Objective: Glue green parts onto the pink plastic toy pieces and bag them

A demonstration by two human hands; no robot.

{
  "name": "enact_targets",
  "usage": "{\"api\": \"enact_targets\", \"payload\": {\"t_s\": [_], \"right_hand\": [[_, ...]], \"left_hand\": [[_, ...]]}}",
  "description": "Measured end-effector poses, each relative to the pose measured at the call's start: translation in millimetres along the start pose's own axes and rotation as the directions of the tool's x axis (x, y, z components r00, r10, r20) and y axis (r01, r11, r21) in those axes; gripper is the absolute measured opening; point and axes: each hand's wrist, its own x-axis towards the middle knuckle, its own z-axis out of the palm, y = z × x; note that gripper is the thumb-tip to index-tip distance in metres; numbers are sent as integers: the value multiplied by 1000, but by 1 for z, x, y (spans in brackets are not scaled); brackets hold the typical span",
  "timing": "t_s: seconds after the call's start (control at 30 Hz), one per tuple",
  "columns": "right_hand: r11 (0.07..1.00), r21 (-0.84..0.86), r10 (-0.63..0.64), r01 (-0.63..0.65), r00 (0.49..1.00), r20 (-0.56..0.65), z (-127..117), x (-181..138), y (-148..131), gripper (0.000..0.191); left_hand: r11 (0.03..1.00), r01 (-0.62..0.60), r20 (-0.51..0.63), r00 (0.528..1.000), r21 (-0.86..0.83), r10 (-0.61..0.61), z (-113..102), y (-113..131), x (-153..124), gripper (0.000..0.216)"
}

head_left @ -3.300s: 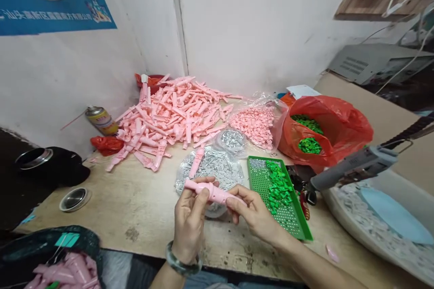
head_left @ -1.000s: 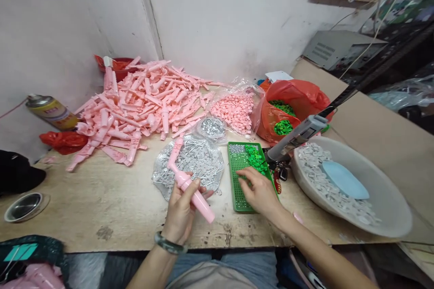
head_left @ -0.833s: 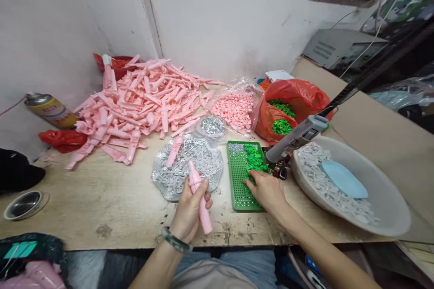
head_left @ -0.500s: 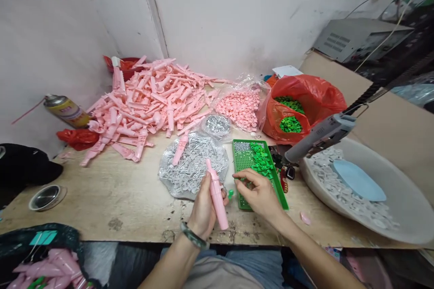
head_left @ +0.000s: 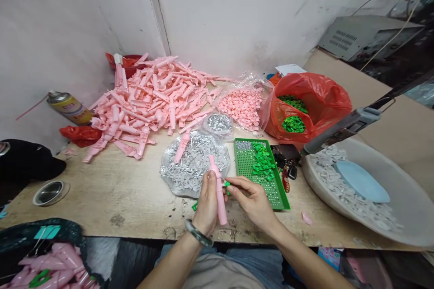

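Observation:
My left hand point(head_left: 207, 198) is wrapped round a pink plastic casing point(head_left: 221, 205), a long tube with a narrow tip, held tilted above the table's front part. At the casing's right side sits a small green plastic part point(head_left: 227, 184). The thumb and fingers of my right hand point(head_left: 252, 201) are closed at this green part; anything smaller between the fingertips is hidden. Another green piece point(head_left: 194, 206) shows just left of my left hand. Behind the hands lies a clear bag of grey parts and metal pins point(head_left: 179, 174), with a pink half-shell point(head_left: 182, 146) on top.
A green perforated tray point(head_left: 244, 169) with green parts stands to the right. Pink shells point(head_left: 152, 99) are heaped at the back left. A red bag point(head_left: 325, 99), a grey electric screwdriver point(head_left: 342, 131) and a large white basin point(head_left: 413, 207) are on the right.
My right hand has moved left from the tray's edge to the casing and now touches the green part. The casing has turned a little more upright in my left hand.

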Motion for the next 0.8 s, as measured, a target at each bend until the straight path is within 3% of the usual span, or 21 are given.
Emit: {"api": "enact_targets", "payload": {"t_s": [0.07,0.17,0.27,0.33,0.4,0.47,0.57,0.67,0.8], "right_hand": [[998,52,22,-20,998,-55,4,-1,0,21],[996,-14,-93,92,990,-109,10,-4,-5,12],[992,-26,-129,127,987,-100,15,-8,-12,10],[997,14,-79,81,992,-99,18,-9,-13,11],[999,50,-8,12,997,-82,18,-9,-11,15],[993,82,91,-91,996,-2,14,-5,-7,21],[970,132,193,-204,977,94,3,3,-5,30],[955,227,173,-190,981,92,-6,12,-9,41],[899,356,192,-256,960,206,-3,16,-8,39]], "left_hand": [[994,13,6,1000,108,-14,0,3,-2,54],[974,-41,-5,999,222,43,0,6,-6,50],[915,-211,-37,971,344,237,0,7,-11,38],[845,-330,-31,926,422,377,-1,6,-14,28],[800,-390,-4,898,456,440,-3,5,-17,23],[794,-386,41,908,470,418,-5,5,-18,24],[833,-303,99,952,463,291,-7,5,-22,36],[896,-232,162,970,380,182,-6,5,-28,36],[912,-249,233,956,325,178,-7,3,-32,36]]}}
